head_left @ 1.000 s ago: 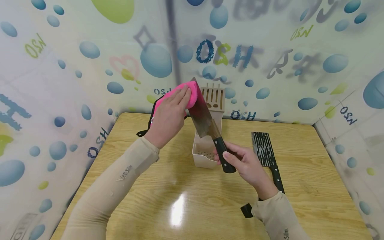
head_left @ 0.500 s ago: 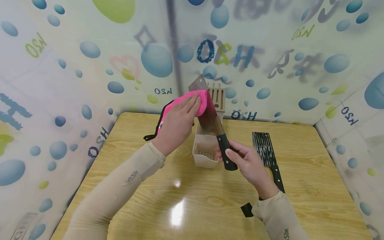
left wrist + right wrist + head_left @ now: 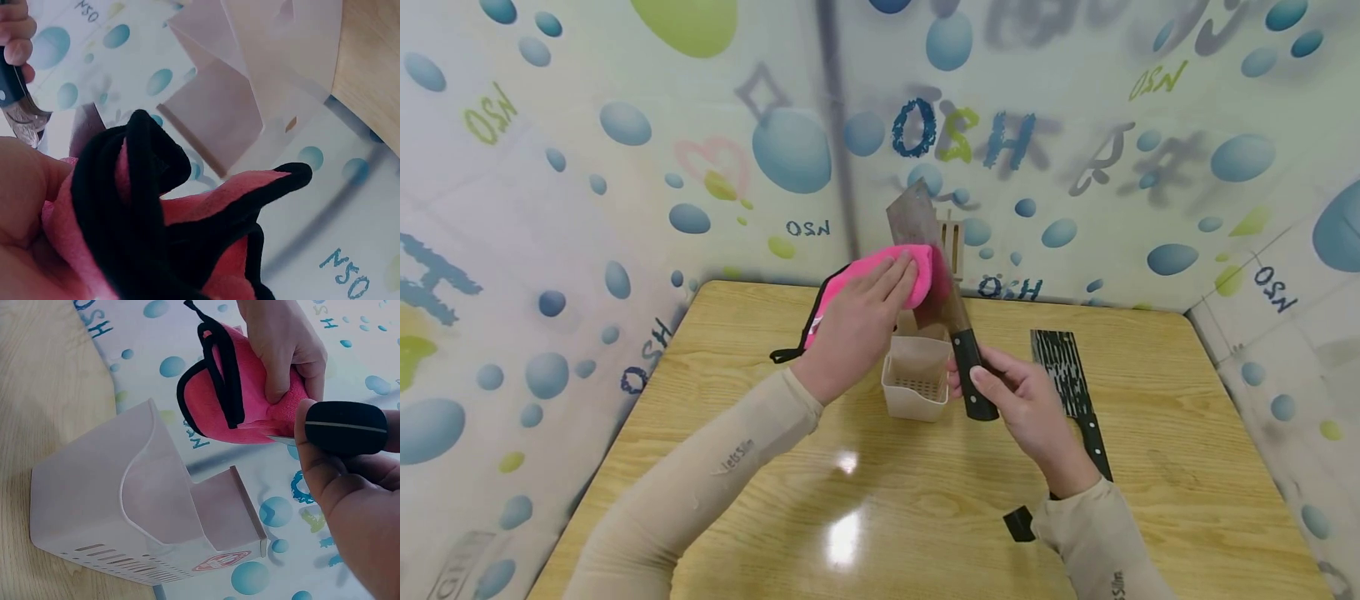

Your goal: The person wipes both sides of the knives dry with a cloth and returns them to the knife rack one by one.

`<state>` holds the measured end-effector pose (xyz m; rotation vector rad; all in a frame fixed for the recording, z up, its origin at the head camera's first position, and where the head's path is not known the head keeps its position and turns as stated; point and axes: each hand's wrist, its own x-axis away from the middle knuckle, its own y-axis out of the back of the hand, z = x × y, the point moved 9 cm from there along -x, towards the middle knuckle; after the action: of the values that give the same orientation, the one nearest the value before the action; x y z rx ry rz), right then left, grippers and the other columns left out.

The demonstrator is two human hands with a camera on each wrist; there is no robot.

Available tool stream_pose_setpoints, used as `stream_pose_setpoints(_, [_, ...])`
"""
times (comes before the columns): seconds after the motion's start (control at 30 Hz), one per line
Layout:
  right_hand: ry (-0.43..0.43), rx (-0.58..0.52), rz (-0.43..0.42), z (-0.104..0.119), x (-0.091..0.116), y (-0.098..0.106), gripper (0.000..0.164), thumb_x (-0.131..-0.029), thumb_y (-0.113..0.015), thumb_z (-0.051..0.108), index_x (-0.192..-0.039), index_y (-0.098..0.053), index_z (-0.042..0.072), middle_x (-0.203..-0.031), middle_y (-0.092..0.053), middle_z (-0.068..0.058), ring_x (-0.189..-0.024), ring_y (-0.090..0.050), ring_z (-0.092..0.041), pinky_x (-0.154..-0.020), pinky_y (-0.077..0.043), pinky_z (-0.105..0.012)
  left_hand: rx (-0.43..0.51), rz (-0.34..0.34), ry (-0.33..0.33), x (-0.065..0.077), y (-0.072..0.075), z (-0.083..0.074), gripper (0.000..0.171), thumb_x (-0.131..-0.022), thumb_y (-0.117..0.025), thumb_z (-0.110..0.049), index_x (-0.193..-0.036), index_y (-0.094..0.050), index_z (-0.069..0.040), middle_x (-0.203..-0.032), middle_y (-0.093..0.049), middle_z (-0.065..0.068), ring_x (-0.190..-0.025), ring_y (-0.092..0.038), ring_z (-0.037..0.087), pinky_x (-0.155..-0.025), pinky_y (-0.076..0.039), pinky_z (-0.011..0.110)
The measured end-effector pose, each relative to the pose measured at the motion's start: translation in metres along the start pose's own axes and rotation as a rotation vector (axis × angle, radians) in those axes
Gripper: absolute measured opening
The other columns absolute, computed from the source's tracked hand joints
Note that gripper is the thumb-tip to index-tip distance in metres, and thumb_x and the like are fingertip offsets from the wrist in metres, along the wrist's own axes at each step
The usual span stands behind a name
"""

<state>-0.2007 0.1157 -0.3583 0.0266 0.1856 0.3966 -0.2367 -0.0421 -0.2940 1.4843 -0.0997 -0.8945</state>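
My right hand (image 3: 1022,404) grips the black riveted handle of a cleaver (image 3: 913,218), its broad metal blade raised and tilted up toward the wall. In my left hand (image 3: 859,329) is a pink cloth (image 3: 923,275) with black edging, pressed against the blade near the handle end. The right wrist view shows the thumb and fingers of that hand pinching the cloth (image 3: 256,419) about the blade. Much of the lower blade is hidden by cloth and fingers. Below and behind the cleaver stands a beige knife holder (image 3: 913,406), partly covered.
A second cleaver (image 3: 1056,367) with a dark, streaky blade and black handle lies on the wooden table (image 3: 895,517) at the right, partly behind my right forearm. A small black piece (image 3: 1019,524) shows beside the right sleeve. Patterned walls border the table's back and sides.
My left hand has moved the cloth down the blade from near the tip toward the handle, baring the upper blade. The cleaver has shifted slightly right and stands a little more upright.
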Motion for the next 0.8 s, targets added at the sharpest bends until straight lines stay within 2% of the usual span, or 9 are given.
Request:
stream_pose_setpoints(0.1, [0.004,0.004,-0.017,0.001,0.0,0.001,0.038,-0.109,-0.049,0.008,-0.141,-0.053,-0.012,-0.117,-0.07,-0.019,-0.098,-0.072,-0.019,-0.091,-0.06,-0.027,-0.008,-0.004,-0.011,0.001,-0.001,-0.004,0.054,-0.099,-0.059,0.003,-0.152,-0.048,0.001,-0.155,-0.05,0.016,-0.143,-0.05,0.029,-0.114,-0.046,0.039])
stream_pose_setpoints(0.33, [-0.023,0.011,-0.064,-0.001,0.001,0.007,0.042,-0.11,-0.05,0.01,-0.147,-0.05,-0.009,-0.116,-0.072,-0.007,-0.099,-0.073,-0.015,-0.091,-0.06,-0.027,-0.018,0.02,-0.04,0.003,-0.006,-0.014,0.053,-0.1,-0.057,0.003,-0.152,-0.048,0.002,-0.156,-0.05,0.015,-0.144,-0.049,0.028,-0.117,-0.043,0.038])
stream_pose_setpoints(0.47, [-0.032,0.014,-0.081,-0.001,0.001,0.01,0.043,-0.11,-0.049,0.011,-0.148,-0.049,-0.009,-0.122,-0.068,-0.025,-0.101,-0.073,-0.019,-0.091,-0.06,-0.026,-0.026,0.046,-0.045,0.004,-0.009,-0.018,0.054,-0.101,-0.057,0.003,-0.153,-0.046,0.001,-0.157,-0.048,0.014,-0.145,-0.047,0.028,-0.116,-0.043,0.038])
stream_pose_setpoints(0.57, [-0.033,0.021,-0.09,0.0,0.001,0.012,0.043,-0.11,-0.049,0.012,-0.147,-0.05,-0.009,-0.124,-0.065,-0.031,-0.102,-0.073,-0.022,-0.092,-0.06,-0.026,-0.028,0.067,-0.054,0.005,-0.011,-0.021,0.055,-0.101,-0.059,0.002,-0.154,-0.045,0.001,-0.159,-0.046,0.014,-0.146,-0.046,0.028,-0.116,-0.043,0.038])
stream_pose_setpoints(0.67, [-0.026,0.023,-0.1,0.001,0.001,0.014,0.042,-0.11,-0.05,0.013,-0.146,-0.051,-0.009,-0.123,-0.067,-0.028,-0.1,-0.073,-0.021,-0.092,-0.06,-0.027,-0.022,0.081,-0.063,0.007,-0.013,-0.025,0.057,-0.101,-0.061,0.001,-0.155,-0.043,0.001,-0.16,-0.045,0.014,-0.146,-0.046,0.028,-0.116,-0.043,0.039])
stream_pose_setpoints(0.8, [-0.006,-0.003,-0.103,0.003,0.0,0.016,0.042,-0.11,-0.05,0.012,-0.145,-0.052,-0.011,-0.118,-0.071,-0.017,-0.097,-0.073,-0.017,-0.09,-0.061,-0.029,-0.016,0.085,-0.069,0.007,-0.014,-0.028,0.057,-0.102,-0.06,0.001,-0.156,-0.042,0.001,-0.161,-0.044,0.014,-0.147,-0.045,0.029,-0.117,-0.042,0.039])
